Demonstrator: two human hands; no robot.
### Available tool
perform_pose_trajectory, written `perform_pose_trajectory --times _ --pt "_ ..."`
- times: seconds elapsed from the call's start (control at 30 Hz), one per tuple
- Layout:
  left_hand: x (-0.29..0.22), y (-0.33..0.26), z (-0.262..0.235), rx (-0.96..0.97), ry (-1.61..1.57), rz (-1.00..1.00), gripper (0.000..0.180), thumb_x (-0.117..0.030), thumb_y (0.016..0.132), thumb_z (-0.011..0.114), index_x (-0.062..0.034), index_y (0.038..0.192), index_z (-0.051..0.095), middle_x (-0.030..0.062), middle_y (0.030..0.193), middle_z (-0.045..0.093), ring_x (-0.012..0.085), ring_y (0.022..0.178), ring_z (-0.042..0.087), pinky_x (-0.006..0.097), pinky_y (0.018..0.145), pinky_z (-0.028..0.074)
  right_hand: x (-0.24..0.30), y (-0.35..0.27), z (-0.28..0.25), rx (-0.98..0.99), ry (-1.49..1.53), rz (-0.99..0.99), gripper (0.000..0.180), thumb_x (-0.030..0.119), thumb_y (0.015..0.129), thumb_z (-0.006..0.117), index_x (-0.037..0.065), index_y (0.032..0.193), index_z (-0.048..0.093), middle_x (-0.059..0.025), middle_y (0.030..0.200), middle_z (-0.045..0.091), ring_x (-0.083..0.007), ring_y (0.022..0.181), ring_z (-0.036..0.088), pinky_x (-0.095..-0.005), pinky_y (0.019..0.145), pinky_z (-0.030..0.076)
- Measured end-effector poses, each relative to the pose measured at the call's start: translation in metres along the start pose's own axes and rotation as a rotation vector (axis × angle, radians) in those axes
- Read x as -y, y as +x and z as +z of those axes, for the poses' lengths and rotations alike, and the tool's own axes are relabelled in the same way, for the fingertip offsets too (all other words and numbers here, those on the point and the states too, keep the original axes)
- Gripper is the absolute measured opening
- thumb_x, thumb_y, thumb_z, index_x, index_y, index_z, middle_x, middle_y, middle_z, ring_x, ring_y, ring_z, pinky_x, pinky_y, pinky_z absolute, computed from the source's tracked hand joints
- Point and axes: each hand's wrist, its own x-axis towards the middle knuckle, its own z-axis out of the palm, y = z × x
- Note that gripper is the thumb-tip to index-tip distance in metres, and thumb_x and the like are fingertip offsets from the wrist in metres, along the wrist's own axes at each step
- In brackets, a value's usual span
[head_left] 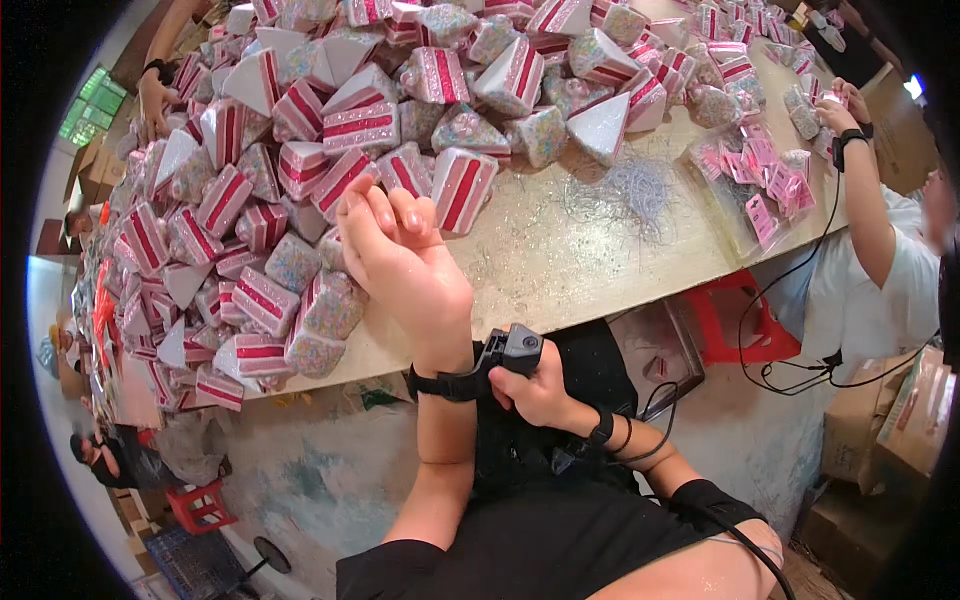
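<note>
In the head view, holds the left hand [408,265] raised over the near part of the table [545,275], fingers loosely curled in front of the slices [360,128]; cannot tell of any contact with them. Wears a black strap [443,388] around the left wrist, with a boxy dark device [522,346] mounted on it. Grips the device with the right hand [538,390], fingers closed against its lower side. Wears a black band [602,428] around the right wrist. Faces slices in white, pink and red, some speckled, heaped across the table's left and far parts. Has silvery threads [635,195] to their right, then a clear bag [720,205] with pink tags [775,185]. Sits near a red stool [745,330] and, farther right, a co-worker's hands [838,112], close together.
</note>
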Motion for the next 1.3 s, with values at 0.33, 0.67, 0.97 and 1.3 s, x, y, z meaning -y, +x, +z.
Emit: perform_pose_trajectory --times 0.33,0.67,0.97,1.3 --pt "-0.004 0.005 -0.003 0.087 0.689 0.457 0.018 -0.011 0.103 0.038 -0.0007 0.095 0.05 0.002 0.072 0.04 0.01 0.063 0.039 0.024 0.059 0.035 0.016 0.019 -0.018 0.282 -0.523 -0.311 0.037 0.029 0.088 0.072 0.0 0.109 0.061 -0.0188 0.091 0.066 -0.0314 0.081 0.064 -0.0367 0.075 0.051" --pt "0.012 -0.015 -0.039 0.452 0.934 -0.017 0.014 -0.006 0.098 0.045 0.0007 0.094 0.057 0.0045 0.075 0.05 0.0093 0.062 0.052 0.023 0.059 0.042 0.085 0.06 -0.106 0.027 -0.273 -0.095 0.016 0.011 0.095 0.054 0.002 0.091 0.067 -0.0062 0.066 0.065 -0.0133 0.055 0.062 -0.0275 0.052 0.048" --pt "0.018 -0.002 -0.043 0.855 1.32 0.227 0.013 -0.004 0.085 0.065 -0.0052 0.098 0.065 0.0097 0.079 0.061 0.0246 0.067 0.063 0.034 0.059 0.049 0.083 0.099 -0.112 -0.34 -1.059 -0.714 0.019 0.003 0.076 0.069 0.006 0.064 0.055 -0.0075 0.053 0.046 -0.0242 0.044 0.047 -0.0342 0.043 0.039" --pt "0.002 -0.029 -0.045 0.515 0.323 -0.672 0.009 -0.008 0.096 0.054 -0.0059 0.101 0.06 0.0042 0.08 0.054 0.0132 0.069 0.054 0.027 0.064 0.043 0.087 0.104 -0.106 0.172 -1.207 -0.658 0.023 0.012 0.08 0.071 0.008 0.067 0.052 -0.0066 0.06 0.05 -0.0243 0.052 0.054 -0.0349 0.047 0.043"
